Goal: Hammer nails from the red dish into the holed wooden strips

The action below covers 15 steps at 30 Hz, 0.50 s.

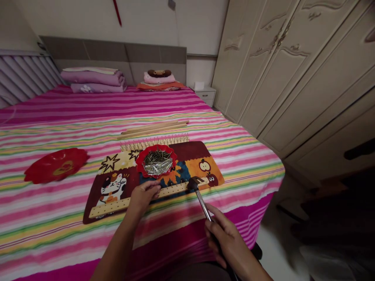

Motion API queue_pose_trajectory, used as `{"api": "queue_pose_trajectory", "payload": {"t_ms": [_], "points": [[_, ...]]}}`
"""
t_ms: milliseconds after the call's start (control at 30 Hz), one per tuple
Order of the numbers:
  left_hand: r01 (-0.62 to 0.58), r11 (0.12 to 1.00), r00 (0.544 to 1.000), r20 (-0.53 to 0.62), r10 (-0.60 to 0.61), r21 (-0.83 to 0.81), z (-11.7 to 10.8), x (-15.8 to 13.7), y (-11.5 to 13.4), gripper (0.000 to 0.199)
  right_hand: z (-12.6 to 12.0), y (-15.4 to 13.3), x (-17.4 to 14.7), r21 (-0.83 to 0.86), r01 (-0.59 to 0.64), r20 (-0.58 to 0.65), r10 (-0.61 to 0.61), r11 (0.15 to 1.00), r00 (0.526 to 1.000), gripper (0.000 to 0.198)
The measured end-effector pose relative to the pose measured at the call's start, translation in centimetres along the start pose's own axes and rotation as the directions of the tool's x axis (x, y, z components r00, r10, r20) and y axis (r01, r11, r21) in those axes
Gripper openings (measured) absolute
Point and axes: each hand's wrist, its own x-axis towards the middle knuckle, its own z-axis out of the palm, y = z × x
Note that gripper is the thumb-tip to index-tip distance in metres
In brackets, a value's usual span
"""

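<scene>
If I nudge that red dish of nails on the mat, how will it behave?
The red dish looks shallow and wide, so it would probably slide rather than tip. The nails are heaped loose and may shift or spill. The mat lies on soft bedding, so it could rock.

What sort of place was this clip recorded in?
Most likely a home bedroom. A bed with a striped cover fills the view, folded bedding lies at the headboard, and a tall carved wardrobe lines the right wall. The bed serves as a worktop: the right hand holds a hammer over a wooden strip.
</scene>
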Motion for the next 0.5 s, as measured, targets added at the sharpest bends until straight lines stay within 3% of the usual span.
{"api": "queue_pose_trajectory", "payload": {"t_ms": [133, 500], "points": [[-0.066, 0.989, 0.996, -0.047, 0.073, 0.136, 0.63, 0.17, -0.41, 0.037, 0.14, -0.22, -0.25, -0.003, -0.013, 0.016, 0.013, 1.000, 1.000, 0.064], [-0.174, 0.835, 0.978, -0.010, 0.210, 0.522, 0.63, -0.21, -0.14, 0.022, 0.29, -0.86, -0.49, -0.049, 0.004, 0.082, 0.000, 0.999, 0.997, 0.056]]}}
